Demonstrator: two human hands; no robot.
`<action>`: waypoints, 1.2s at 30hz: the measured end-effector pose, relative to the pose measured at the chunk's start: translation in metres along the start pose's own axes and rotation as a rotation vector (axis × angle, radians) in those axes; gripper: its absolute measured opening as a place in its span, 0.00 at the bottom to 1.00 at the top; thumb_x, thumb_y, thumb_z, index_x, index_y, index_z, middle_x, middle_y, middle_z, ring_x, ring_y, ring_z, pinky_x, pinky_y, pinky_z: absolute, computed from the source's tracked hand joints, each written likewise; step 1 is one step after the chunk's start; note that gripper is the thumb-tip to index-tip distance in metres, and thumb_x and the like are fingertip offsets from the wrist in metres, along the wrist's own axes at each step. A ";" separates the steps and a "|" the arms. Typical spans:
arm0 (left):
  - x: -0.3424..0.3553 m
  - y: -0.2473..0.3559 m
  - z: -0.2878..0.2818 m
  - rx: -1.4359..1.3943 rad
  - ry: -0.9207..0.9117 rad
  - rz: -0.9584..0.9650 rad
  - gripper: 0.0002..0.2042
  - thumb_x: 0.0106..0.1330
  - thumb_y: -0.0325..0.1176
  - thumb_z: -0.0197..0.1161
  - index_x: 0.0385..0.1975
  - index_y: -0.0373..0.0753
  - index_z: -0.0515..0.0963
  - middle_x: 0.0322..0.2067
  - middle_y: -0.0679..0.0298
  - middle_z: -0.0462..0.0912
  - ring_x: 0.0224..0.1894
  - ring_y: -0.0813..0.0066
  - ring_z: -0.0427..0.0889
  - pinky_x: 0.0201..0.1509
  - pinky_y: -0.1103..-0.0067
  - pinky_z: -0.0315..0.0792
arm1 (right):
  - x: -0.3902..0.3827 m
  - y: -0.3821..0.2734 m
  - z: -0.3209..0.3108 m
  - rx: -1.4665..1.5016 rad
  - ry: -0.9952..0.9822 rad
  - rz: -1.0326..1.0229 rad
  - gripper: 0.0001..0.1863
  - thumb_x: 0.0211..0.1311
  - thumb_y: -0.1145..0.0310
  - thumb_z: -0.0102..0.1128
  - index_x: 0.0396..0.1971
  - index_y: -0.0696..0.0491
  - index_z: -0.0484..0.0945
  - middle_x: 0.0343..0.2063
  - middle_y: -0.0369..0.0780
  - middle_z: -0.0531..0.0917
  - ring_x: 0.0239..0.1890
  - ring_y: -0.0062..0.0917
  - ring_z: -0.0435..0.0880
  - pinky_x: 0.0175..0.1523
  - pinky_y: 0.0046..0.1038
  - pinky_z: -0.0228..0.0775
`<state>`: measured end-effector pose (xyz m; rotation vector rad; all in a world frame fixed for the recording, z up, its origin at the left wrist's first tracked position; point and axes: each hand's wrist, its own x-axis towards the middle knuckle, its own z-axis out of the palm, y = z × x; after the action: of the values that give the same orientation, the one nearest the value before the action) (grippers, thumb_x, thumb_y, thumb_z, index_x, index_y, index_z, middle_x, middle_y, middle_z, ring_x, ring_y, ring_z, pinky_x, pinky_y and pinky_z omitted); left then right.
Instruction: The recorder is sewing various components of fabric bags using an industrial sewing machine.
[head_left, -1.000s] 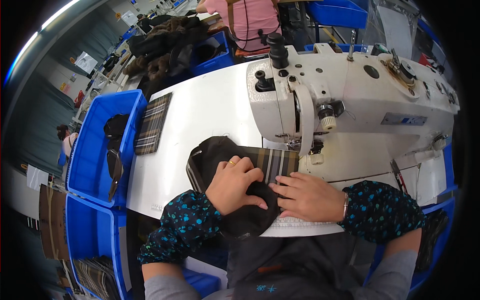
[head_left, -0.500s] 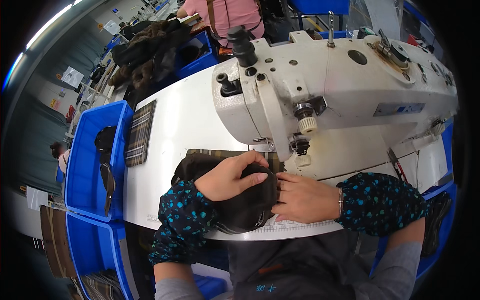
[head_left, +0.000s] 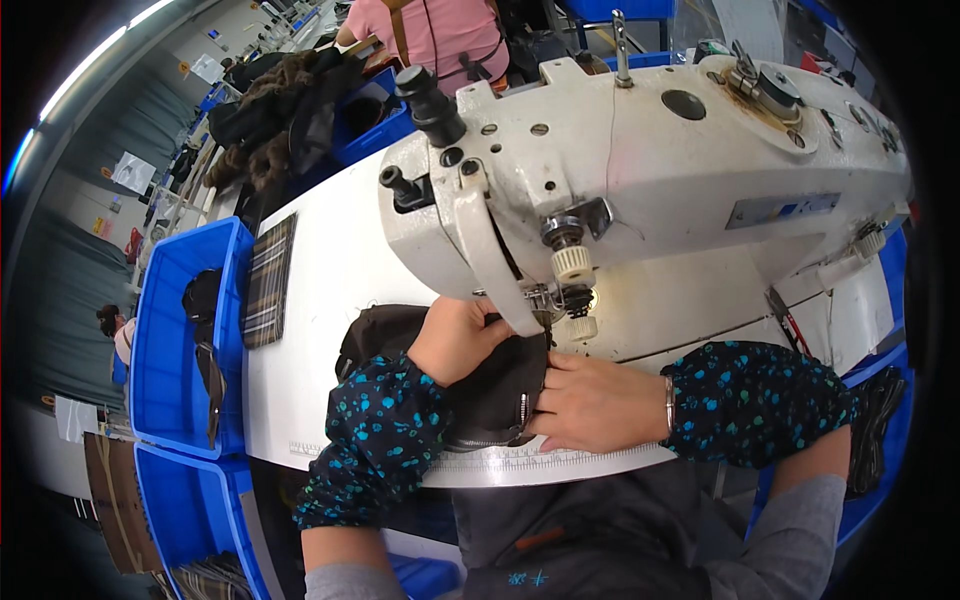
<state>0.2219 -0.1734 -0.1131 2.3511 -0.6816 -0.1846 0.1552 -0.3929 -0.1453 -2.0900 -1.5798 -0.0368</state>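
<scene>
The right hand (head_left: pixel 598 402) lies outstretched against the dark cloth (head_left: pixel 490 395); whether the half-hidden left hand (head_left: pixel 452 342) grips it, I cannot tell.

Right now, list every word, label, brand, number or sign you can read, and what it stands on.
Nameplate on the sewing machine: lettering blurred.
Light-blue characters on the dark apron: small, left unquoted.
Ruler strip along the white table: numbers too small to read.
Paper sheets at far left: unreadable.
</scene>
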 end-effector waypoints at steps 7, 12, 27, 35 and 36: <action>-0.017 0.013 0.002 0.111 -0.021 -0.054 0.08 0.59 0.30 0.75 0.35 0.34 0.85 0.31 0.56 0.85 0.33 0.58 0.84 0.39 0.70 0.76 | -0.001 -0.013 0.012 0.100 0.125 -0.130 0.13 0.65 0.59 0.59 0.40 0.53 0.81 0.36 0.35 0.80 0.46 0.29 0.79 0.58 0.35 0.68; -0.011 0.018 -0.003 0.225 -0.077 -0.075 0.09 0.57 0.29 0.75 0.35 0.35 0.85 0.31 0.56 0.85 0.33 0.56 0.84 0.38 0.69 0.77 | -0.007 -0.017 -0.007 -0.263 0.122 -0.097 0.08 0.58 0.64 0.60 0.33 0.52 0.82 0.33 0.36 0.82 0.32 0.22 0.79 0.37 0.25 0.71; -0.011 0.012 0.003 0.245 0.008 0.013 0.08 0.57 0.27 0.73 0.34 0.33 0.82 0.29 0.53 0.85 0.34 0.50 0.85 0.37 0.67 0.77 | -0.005 -0.018 0.005 -0.672 0.215 0.007 0.13 0.53 0.67 0.58 0.33 0.60 0.84 0.40 0.54 0.87 0.18 0.17 0.77 0.22 0.19 0.66; -0.006 0.020 0.003 0.351 0.032 -0.029 0.08 0.55 0.33 0.74 0.32 0.38 0.86 0.27 0.52 0.85 0.32 0.51 0.85 0.35 0.65 0.78 | -0.004 -0.015 0.006 -0.604 0.222 0.018 0.13 0.55 0.67 0.58 0.34 0.61 0.85 0.40 0.57 0.87 0.16 0.17 0.77 0.20 0.19 0.66; -0.006 0.020 0.003 0.352 0.051 -0.012 0.08 0.55 0.33 0.74 0.32 0.38 0.86 0.27 0.52 0.85 0.32 0.51 0.85 0.35 0.65 0.78 | -0.004 -0.015 0.006 -0.612 0.222 0.015 0.13 0.55 0.67 0.58 0.34 0.61 0.85 0.40 0.57 0.87 0.16 0.17 0.77 0.20 0.19 0.66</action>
<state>0.2075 -0.1851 -0.1027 2.6843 -0.7225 -0.0089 0.1384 -0.3912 -0.1460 -2.4296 -1.5417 -0.8099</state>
